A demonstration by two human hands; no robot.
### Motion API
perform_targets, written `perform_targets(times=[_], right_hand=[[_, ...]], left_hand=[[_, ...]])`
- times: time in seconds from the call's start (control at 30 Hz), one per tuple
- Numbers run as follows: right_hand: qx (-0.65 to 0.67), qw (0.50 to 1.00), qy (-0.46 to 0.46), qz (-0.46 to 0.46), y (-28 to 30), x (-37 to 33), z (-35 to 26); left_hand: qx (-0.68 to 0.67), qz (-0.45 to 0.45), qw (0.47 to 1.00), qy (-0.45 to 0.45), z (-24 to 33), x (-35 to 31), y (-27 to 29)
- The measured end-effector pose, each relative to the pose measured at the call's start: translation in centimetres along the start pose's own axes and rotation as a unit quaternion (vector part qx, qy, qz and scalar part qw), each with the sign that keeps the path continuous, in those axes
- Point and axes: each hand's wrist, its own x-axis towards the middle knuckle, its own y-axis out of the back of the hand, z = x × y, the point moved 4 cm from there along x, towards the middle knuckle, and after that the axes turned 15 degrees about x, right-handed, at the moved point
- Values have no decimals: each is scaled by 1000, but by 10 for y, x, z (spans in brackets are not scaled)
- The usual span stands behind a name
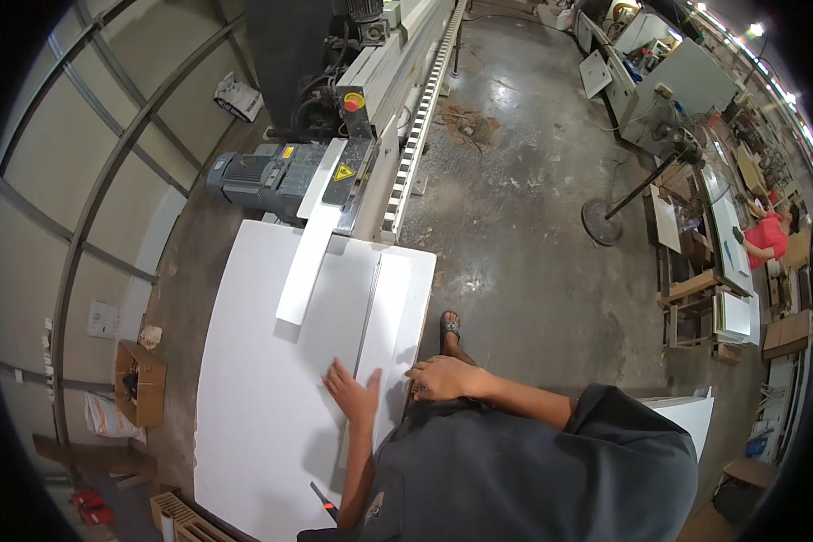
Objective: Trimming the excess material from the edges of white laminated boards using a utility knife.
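A stack of long white strips lies along the right side of a large white panel in front of me. My left hand rests with spread fingers at the left edge of the strips. By the panel's right edge, my right hand has its fingers curled closed; what they hold, if anything, is hidden. Farther off, another white strip reaches from the end of the machine over the panel. Close to my left forearm lies a thin dark tool with an orange part, partly covered by my clothing.
Beyond the panel stands a long machine with a grey motor and a red stop button. A cardboard box sits at left. To the right are a round-based stand and a person in red at a bench.
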Motion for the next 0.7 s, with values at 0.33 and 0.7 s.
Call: perform_targets(times=[0.33,0.7], right_hand=[[-14,999,3,-44,4,7,-36],[96,995,-22,17,22,-13,23]], left_hand=[[42,83,996,-4,-46,226,14],[-67,-49,989,120,-43,154,-1]])
